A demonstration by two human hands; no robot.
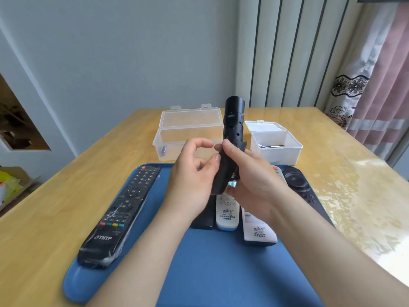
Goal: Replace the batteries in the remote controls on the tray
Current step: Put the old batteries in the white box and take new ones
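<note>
Black plastic sits in our grip: we hold a black remote (222,173) tilted over the blue tray (210,262), right hand (252,180) wrapped round its side, left hand (190,176) pinching it, thumb on its face. On the tray, a film-wrapped remote (124,209) lies at 9 o'clock, two white remotes (226,212) at centre. Two clear boxes (188,134) stand at 12 o'clock.

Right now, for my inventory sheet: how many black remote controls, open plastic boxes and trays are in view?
Black remote controls: 4
Open plastic boxes: 2
Blue tray: 1
Total: 7
</note>
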